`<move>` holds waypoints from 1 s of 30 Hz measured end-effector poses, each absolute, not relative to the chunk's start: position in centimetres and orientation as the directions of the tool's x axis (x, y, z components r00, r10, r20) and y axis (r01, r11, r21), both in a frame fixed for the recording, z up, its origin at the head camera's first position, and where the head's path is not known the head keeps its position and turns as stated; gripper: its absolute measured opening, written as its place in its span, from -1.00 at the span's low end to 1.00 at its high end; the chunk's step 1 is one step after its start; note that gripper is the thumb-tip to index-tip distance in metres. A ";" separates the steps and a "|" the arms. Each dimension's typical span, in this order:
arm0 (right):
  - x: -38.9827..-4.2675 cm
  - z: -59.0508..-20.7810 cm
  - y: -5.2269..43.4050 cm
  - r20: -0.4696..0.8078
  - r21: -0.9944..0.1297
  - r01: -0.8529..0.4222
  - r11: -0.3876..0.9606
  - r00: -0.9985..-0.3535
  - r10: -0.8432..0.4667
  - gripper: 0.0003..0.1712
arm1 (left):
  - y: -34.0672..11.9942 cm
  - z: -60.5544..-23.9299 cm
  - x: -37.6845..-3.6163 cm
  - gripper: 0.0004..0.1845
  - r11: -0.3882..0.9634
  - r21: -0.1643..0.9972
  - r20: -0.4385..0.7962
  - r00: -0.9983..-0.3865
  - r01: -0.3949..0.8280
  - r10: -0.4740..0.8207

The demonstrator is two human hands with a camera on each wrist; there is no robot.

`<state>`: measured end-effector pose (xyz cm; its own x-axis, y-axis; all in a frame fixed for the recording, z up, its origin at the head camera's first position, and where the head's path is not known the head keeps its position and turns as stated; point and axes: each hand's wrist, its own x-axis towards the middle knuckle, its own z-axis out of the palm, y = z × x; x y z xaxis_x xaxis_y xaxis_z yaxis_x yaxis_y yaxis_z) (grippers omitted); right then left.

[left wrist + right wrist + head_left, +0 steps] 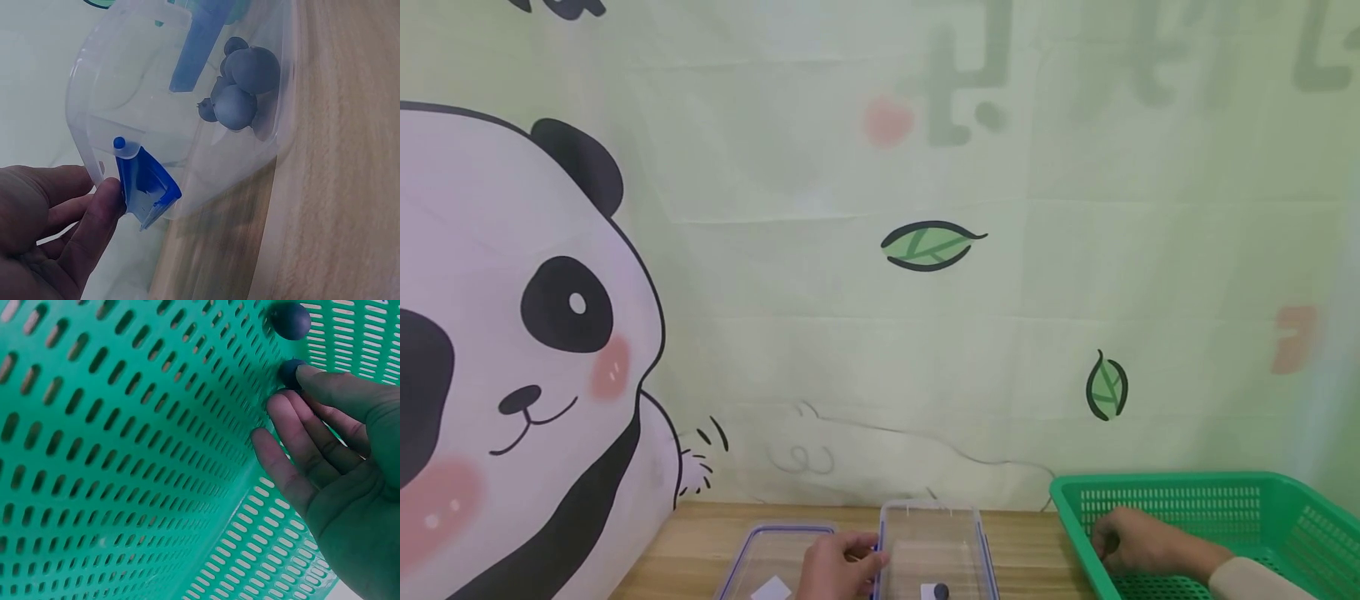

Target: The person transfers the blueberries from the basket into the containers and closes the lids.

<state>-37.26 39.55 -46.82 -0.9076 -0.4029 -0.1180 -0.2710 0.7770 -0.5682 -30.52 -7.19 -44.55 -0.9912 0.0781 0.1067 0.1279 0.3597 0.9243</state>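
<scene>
The right hand (1131,542) sits inside the green basket (1180,487), hemmed by the slotted wall just ahead of its fingertips (278,403), where two dark blue balls (290,320) lie; open room remains above the rim. The left hand (835,567) is bounded on its right by the clear container (932,533) wall and blue latch (147,184). Bare bench (700,542) lies to its left, beyond the flat lid (775,554).
</scene>
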 end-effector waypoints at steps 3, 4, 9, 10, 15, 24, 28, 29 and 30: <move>-36.0 -45.3 38.4 -0.126 -0.555 -0.253 0.792 -0.916 -0.381 -0.85 | -7.1 -44.5 -30.5 -0.73 0.357 0.926 0.105 -0.992 0.123 0.070; -35.6 -44.8 38.1 -0.129 -0.547 -0.254 0.798 -0.916 -0.380 -0.86 | -7.1 -44.5 -30.5 -0.73 0.356 0.926 0.105 -0.992 0.122 0.068; -34.7 -43.6 37.5 -0.115 -0.574 -0.237 0.784 -0.924 -0.364 -0.85 | -7.1 -44.5 -30.4 -0.74 0.364 0.923 0.107 -0.992 0.123 0.064; -34.8 -43.6 37.8 -0.100 -0.572 -0.261 0.778 -0.919 -0.382 -0.86 | -7.1 -44.5 -30.4 -0.74 0.365 0.923 0.106 -0.992 0.122 0.064; -35.1 -43.1 38.8 -0.003 -0.596 -0.367 0.714 -0.888 -0.459 -0.88 | -7.1 -44.5 -30.4 -0.74 0.372 0.920 0.103 -0.993 0.119 0.064; -31.6 -38.4 37.3 0.133 -0.620 -0.416 0.665 -0.891 -0.433 -0.92 | -7.0 -44.6 -30.6 -0.74 0.361 0.925 0.102 -0.993 0.119 0.065; -30.6 -36.8 37.1 0.196 -0.596 -0.433 0.677 -0.895 -0.400 -0.90 | -7.2 -44.6 -30.7 -0.74 0.356 0.926 0.109 -0.991 0.129 0.074; -30.4 -36.4 37.1 0.213 -0.592 -0.437 0.677 -0.895 -0.392 -0.89 | -7.2 -44.6 -30.7 -0.74 0.354 0.926 0.111 -0.991 0.131 0.077; -30.1 -36.1 37.0 0.230 -0.591 -0.439 0.677 -0.896 -0.381 -0.89 | -7.2 -44.6 -30.6 -0.74 0.356 0.925 0.112 -0.991 0.132 0.078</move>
<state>-30.13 37.00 -36.07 -0.8958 -0.3807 0.2295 -0.4391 0.6771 -0.5905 -30.64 -7.21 -44.62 -0.9907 0.0779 0.1117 0.1323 0.3556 0.9252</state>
